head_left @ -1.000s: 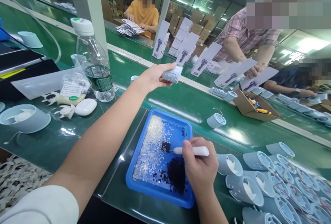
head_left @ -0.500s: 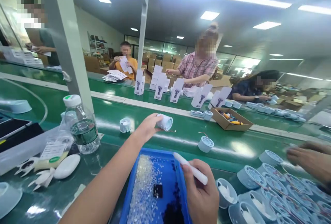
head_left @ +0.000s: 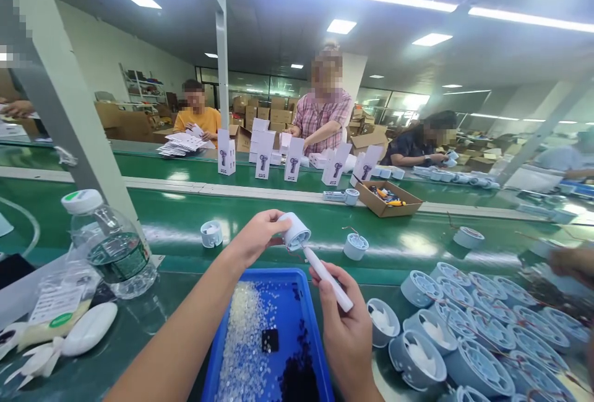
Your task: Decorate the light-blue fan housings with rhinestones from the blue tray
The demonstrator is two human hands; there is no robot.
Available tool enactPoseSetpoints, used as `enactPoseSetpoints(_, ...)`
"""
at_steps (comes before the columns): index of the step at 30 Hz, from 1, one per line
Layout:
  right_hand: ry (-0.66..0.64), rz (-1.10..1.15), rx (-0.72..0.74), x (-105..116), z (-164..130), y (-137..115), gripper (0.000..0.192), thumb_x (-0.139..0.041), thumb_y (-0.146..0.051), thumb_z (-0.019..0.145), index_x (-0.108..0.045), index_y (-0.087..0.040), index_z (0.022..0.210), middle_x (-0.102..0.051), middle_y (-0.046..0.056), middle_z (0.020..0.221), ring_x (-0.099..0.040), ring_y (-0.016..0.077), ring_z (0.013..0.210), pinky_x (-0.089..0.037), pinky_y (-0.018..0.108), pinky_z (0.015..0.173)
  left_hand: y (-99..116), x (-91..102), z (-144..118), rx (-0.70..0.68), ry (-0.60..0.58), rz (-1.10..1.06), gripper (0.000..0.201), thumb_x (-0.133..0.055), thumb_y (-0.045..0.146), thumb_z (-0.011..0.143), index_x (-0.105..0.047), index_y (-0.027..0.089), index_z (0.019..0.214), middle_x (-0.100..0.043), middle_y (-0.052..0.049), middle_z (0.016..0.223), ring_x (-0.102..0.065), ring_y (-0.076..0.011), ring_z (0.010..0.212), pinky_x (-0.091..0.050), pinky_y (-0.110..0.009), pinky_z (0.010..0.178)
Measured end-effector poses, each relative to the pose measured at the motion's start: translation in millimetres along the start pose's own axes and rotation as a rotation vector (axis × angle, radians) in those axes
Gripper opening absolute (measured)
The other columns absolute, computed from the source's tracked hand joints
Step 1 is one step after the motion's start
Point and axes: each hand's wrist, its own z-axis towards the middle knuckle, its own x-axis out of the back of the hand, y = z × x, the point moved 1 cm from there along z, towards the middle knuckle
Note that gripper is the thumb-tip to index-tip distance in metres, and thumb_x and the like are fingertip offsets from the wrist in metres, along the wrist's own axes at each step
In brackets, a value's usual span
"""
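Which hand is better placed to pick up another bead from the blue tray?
Right. The right hand holds the white pen just above the blue tray, while the left hand is occupied gripping the fan housing.

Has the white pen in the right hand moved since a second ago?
Yes. The white pen has lifted off the blue tray and its tip now meets the round part.
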Motion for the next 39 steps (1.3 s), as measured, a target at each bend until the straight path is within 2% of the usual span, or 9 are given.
enactPoseSetpoints(12,0.020,-0.063,-0.035,3,0,4,0.033,-0.057,-0.045,0.087,-0.063,-0.019,0.106,-0.073,0.007,0.092,-0.068,0.0199,0.081,-0.053,0.028,0.070,8,-19.7,-10,0.093,0.043,0.118,0.019,-0.067,0.029,0.071,-0.056,0.015,0.075,-0.056,0.000,0.074,-0.053,-0.0116,0.068,-0.045,-0.027,0.064)
enactPoseSetpoints(16,-0.181,-0.161,-0.086,1,1,5,0.038,-0.054,-0.049,0.087,-0.066,-0.017,0.102,-0.060,0.000,0.065,-0.053,0.0144,0.056,-0.041,0.023,0.049,8,-36.1,-14,-0.117,0.294,0.171,0.028,-0.062,0.033,0.075,-0.042,0.018,0.061,-0.042,0.004,0.059,-0.038,-0.0081,0.055,-0.033,-0.022,0.052)
enactPoseSetpoints(20,-0.373,-0.035,-0.130,-4,-2,6,0.044,-0.048,-0.054,0.089,-0.066,-0.015,0.096,-0.039,-0.005,0.052,-0.034,0.0100,0.046,-0.026,0.022,0.042,-1,-53.8,-18,-0.362,0.588,0.138,0.047,-0.058,0.037,0.080,-0.024,0.019,0.053,-0.026,0.005,0.055,-0.027,-0.0080,0.054,-0.026,-0.022,0.050)
enactPoseSetpoints(26,-0.350,0.229,-0.279,-10,-2,2,0.047,-0.047,-0.061,0.087,-0.060,-0.016,0.085,-0.024,-0.010,0.047,-0.020,0.0075,0.042,-0.018,0.021,0.039,-17,-63.2,-18,-0.347,0.521,-0.098,0.040,-0.058,0.043,0.079,-0.033,0.020,0.059,-0.032,0.004,0.059,-0.032,-0.0084,0.054,-0.029,-0.021,0.049)
enactPoseSetpoints(29,-0.247,0.145,-0.255,-6,4,0,0.046,-0.048,-0.059,0.087,-0.062,-0.016,0.090,-0.027,-0.009,0.051,-0.022,0.0080,0.045,-0.019,0.021,0.041,-21,-54.8,-8,-0.367,0.325,0.131,0.033,-0.065,0.043,0.075,-0.043,0.019,0.069,-0.045,0.003,0.069,-0.043,-0.0093,0.064,-0.038,-0.021,0.059)
enactPoseSetpoints(32,-0.228,-0.043,-0.223,1,11,2,0.044,-0.054,-0.054,0.084,-0.064,-0.015,0.101,-0.035,-0.007,0.054,-0.030,0.0091,0.047,-0.023,0.022,0.042,-27,-27.8,11,-0.216,0.143,0.203,0.037,-0.063,0.049,0.076,-0.038,0.021,0.081,-0.047,0.002,0.074,-0.049,-0.0098,0.063,-0.042,-0.024,0.061)
enactPoseSetpoints(34,-0.197,-0.132,-0.231,5,12,4,0.042,-0.059,-0.049,0.082,-0.060,-0.016,0.108,-0.039,-0.008,0.054,-0.033,0.0097,0.046,-0.026,0.022,0.042,-33,-0.3,22,-0.134,0.217,0.342,0.044,-0.065,0.047,0.074,-0.034,0.022,0.094,-0.050,0.001,0.079,-0.053,-0.0120,0.062,-0.044,-0.028,0.061)
enactPoseSetpoints(36,-0.113,-0.140,-0.238,6,9,4,0.035,-0.062,-0.045,0.079,-0.056,-0.020,0.102,-0.041,-0.009,0.053,-0.035,0.0098,0.045,-0.028,0.021,0.042,-42,25.9,29,-0.057,0.327,0.725,0.052,-0.067,0.045,0.071,-0.035,0.022,0.104,-0.051,0.000,0.080,-0.056,-0.0163,0.066,-0.046,-0.032,0.064)
enactPoseSetpoints(39,-0.138,-0.097,-0.199,3,0,5,0.026,-0.068,-0.040,0.075,-0.053,-0.021,0.084,-0.047,-0.007,0.059,-0.041,0.0100,0.050,-0.035,0.021,0.047,-58,45.9,30,-0.024,0.296,1.194,0.046,-0.067,0.038,0.070,-0.048,0.021,0.109,-0.054,-0.007,0.094,-0.057,-0.0261,0.090,-0.046,-0.039,0.080)
